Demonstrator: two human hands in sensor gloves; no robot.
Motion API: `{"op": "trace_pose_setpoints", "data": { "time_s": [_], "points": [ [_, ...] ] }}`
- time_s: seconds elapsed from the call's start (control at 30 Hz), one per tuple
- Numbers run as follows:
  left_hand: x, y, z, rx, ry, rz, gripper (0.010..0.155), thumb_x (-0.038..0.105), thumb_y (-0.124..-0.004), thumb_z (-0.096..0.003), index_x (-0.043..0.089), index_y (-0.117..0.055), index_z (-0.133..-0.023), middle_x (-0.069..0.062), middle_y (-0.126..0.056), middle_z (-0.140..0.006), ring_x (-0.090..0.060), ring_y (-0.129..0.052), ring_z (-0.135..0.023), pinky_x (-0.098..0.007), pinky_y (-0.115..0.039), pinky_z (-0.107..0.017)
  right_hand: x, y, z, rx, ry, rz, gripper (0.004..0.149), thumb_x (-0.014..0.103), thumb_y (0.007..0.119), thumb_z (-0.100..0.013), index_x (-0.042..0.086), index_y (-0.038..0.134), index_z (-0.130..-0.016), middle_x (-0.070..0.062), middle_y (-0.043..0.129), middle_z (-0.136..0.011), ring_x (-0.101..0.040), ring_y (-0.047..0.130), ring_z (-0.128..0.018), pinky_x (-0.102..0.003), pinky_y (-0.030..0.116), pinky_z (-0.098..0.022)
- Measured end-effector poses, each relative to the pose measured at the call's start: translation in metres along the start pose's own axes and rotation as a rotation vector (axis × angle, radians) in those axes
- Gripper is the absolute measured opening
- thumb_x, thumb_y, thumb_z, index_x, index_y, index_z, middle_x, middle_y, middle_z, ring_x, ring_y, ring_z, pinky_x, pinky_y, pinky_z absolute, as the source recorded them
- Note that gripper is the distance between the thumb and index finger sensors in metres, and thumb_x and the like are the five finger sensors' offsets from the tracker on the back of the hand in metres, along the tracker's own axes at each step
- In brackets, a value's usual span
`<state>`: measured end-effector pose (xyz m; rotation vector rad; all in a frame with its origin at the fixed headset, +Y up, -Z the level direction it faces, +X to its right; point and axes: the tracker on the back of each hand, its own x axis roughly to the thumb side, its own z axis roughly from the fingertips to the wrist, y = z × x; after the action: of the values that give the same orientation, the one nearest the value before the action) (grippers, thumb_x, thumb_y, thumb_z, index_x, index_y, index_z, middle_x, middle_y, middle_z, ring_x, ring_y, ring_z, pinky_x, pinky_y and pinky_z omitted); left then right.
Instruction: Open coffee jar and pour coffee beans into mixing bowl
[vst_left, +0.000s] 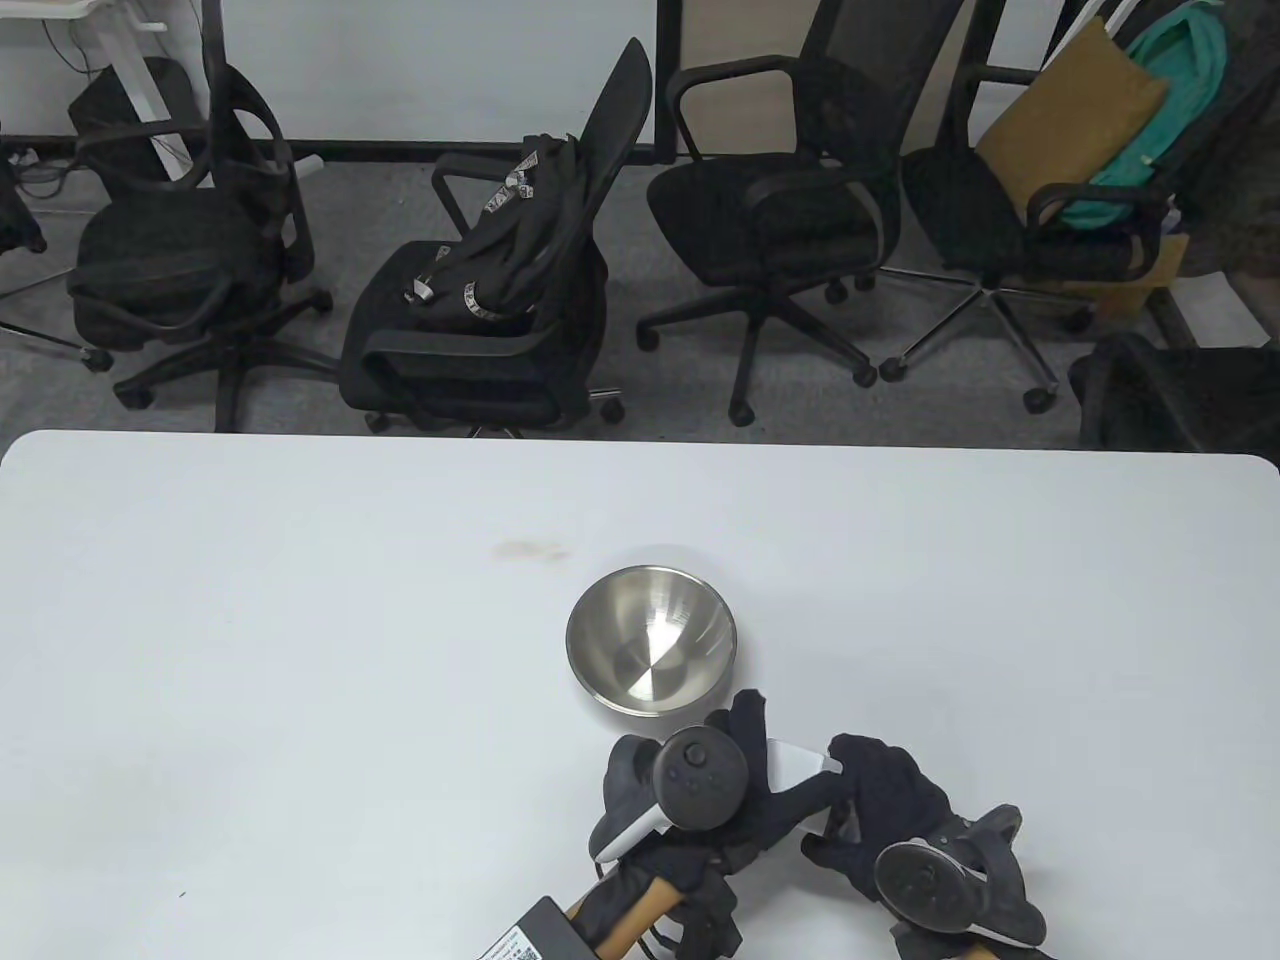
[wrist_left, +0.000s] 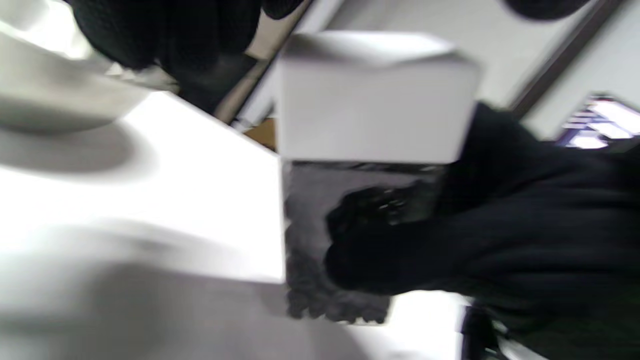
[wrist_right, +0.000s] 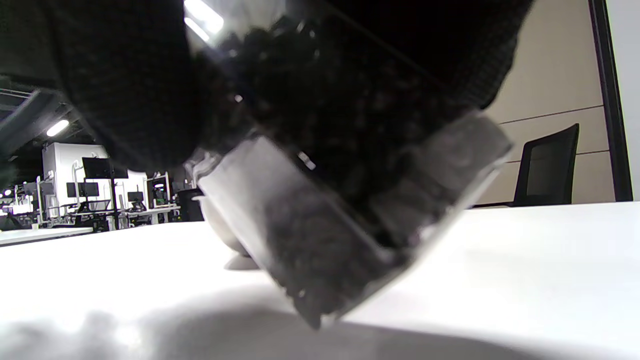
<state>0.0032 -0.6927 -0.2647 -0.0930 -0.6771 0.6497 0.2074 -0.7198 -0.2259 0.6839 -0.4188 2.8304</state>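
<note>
Both hands hold the coffee jar (wrist_right: 320, 220) near the mixing bowl (vst_left: 651, 640): the right hand (vst_left: 880, 800) grips its body, the left hand (vst_left: 745, 775) its white lid (wrist_left: 372, 95).

jar (wrist_left: 350, 240): clear square-sided, dark coffee beans (wrist_right: 310, 240) inside, white lid (wrist_left: 372, 95) on, tilted with one bottom corner on the table | mixing bowl (vst_left: 651, 640): shiny steel, upright, nothing inside, just beyond the jar

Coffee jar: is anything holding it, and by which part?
Yes. The right hand grips the coffee jar round its clear body; the left hand's hold near the white lid is unclear.
</note>
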Motion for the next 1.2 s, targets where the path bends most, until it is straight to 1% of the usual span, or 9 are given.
{"op": "trace_pose_setpoints", "data": {
  "time_s": [0.03,0.1,0.2,0.27,0.37,0.47,0.83,1.07,1.2],
  "points": [
    [0.001,0.0,0.0,-0.005,-0.079,-0.011,0.112,0.077,-0.063,-0.0524,-0.007,-0.038,-0.122,-0.038,-0.044,-0.12,-0.061,-0.059,-0.105,-0.073,-0.059,-0.072,-0.001,0.001,0.0,0.011,-0.008,-0.006,0.095,0.049,0.096,-0.041,-0.004,0.048,-0.104,-0.03,0.066,-0.095,-0.043,0.077,-0.081,-0.057,0.076,-0.062],
    [0.004,0.0,-0.001,-0.018,-0.267,-0.091,0.109,0.071,-0.075,-0.0507,-0.006,-0.044,-0.121,-0.037,-0.048,-0.12,-0.06,-0.063,-0.105,-0.071,-0.058,-0.074,-0.003,0.003,0.0,0.031,-0.044,-0.011,0.095,0.049,0.096,-0.041,-0.003,0.047,-0.105,-0.03,0.065,-0.096,-0.043,0.076,-0.082,-0.058,0.075,-0.063],
    [0.011,-0.004,-0.001,-0.139,-0.302,-0.255,0.108,0.066,-0.082,-0.0482,-0.001,-0.041,-0.122,-0.032,-0.046,-0.122,-0.055,-0.062,-0.109,-0.071,-0.058,-0.076,-0.004,0.005,0.0,0.049,-0.056,-0.007,0.095,0.048,0.096,-0.041,-0.003,0.047,-0.105,-0.03,0.065,-0.097,-0.043,0.076,-0.083,-0.058,0.074,-0.064],
    [0.013,-0.009,-0.001,-0.124,-0.339,-0.308,0.105,0.062,-0.086,-0.048,0.001,-0.043,-0.122,-0.03,-0.05,-0.121,-0.052,-0.065,-0.107,-0.069,-0.061,-0.075,-0.004,0.004,0.0,0.053,-0.06,-0.012,0.095,0.048,0.096,-0.041,-0.003,0.047,-0.105,-0.029,0.064,-0.097,-0.043,0.076,-0.083,-0.058,0.074,-0.064],
    [0.013,-0.013,-0.002,-0.159,-0.302,-0.34,0.101,0.057,-0.087,-0.0496,0.002,-0.043,-0.121,-0.027,-0.054,-0.119,-0.05,-0.068,-0.105,-0.066,-0.065,-0.075,-0.004,0.004,0.0,0.052,-0.066,-0.015,0.095,0.048,0.096,-0.041,-0.002,0.047,-0.105,-0.029,0.064,-0.097,-0.043,0.075,-0.083,-0.058,0.074,-0.064],
    [0.01,-0.013,-0.002,-0.14,-0.301,-0.323,0.096,0.055,-0.088,-0.0504,0.002,-0.047,-0.12,-0.025,-0.06,-0.115,-0.049,-0.074,-0.102,-0.064,-0.068,-0.073,-0.005,0.005,0.001,0.05,-0.071,-0.012,0.095,0.048,0.096,-0.041,-0.002,0.047,-0.105,-0.029,0.064,-0.098,-0.043,0.075,-0.083,-0.057,0.074,-0.064],
    [0.006,-0.01,-0.003,-0.086,-0.27,-0.285,0.094,0.061,-0.087,-0.0486,0.002,-0.058,-0.116,-0.024,-0.071,-0.107,-0.045,-0.085,-0.09,-0.056,-0.079,-0.066,-0.005,0.005,0.002,0.047,-0.075,-0.009,0.096,0.048,0.096,-0.041,-0.002,0.046,-0.105,-0.029,0.064,-0.098,-0.042,0.075,-0.084,-0.057,0.074,-0.065],
    [0.005,-0.009,-0.001,-0.006,-0.186,-0.247,0.096,0.068,-0.085,-0.047,-0.003,-0.068,-0.109,-0.025,-0.083,-0.095,-0.041,-0.096,-0.075,-0.05,-0.086,-0.055,-0.005,0.004,0.002,0.043,-0.067,-0.004,0.096,0.049,0.095,-0.041,-0.002,0.046,-0.105,-0.029,0.063,-0.098,-0.042,0.075,-0.083,-0.057,0.074,-0.065],
    [0.004,-0.008,0.0,0.069,-0.077,-0.214,0.097,0.074,-0.08,-0.0462,-0.007,-0.079,-0.1,-0.024,-0.094,-0.08,-0.035,-0.104,-0.058,-0.043,-0.092,-0.041,-0.003,0.004,0.002,0.032,-0.051,0.011,0.096,0.049,0.095,-0.041,-0.002,0.046,-0.105,-0.029,0.063,-0.097,-0.042,0.075,-0.083,-0.057,0.074,-0.064]
  ]
}}
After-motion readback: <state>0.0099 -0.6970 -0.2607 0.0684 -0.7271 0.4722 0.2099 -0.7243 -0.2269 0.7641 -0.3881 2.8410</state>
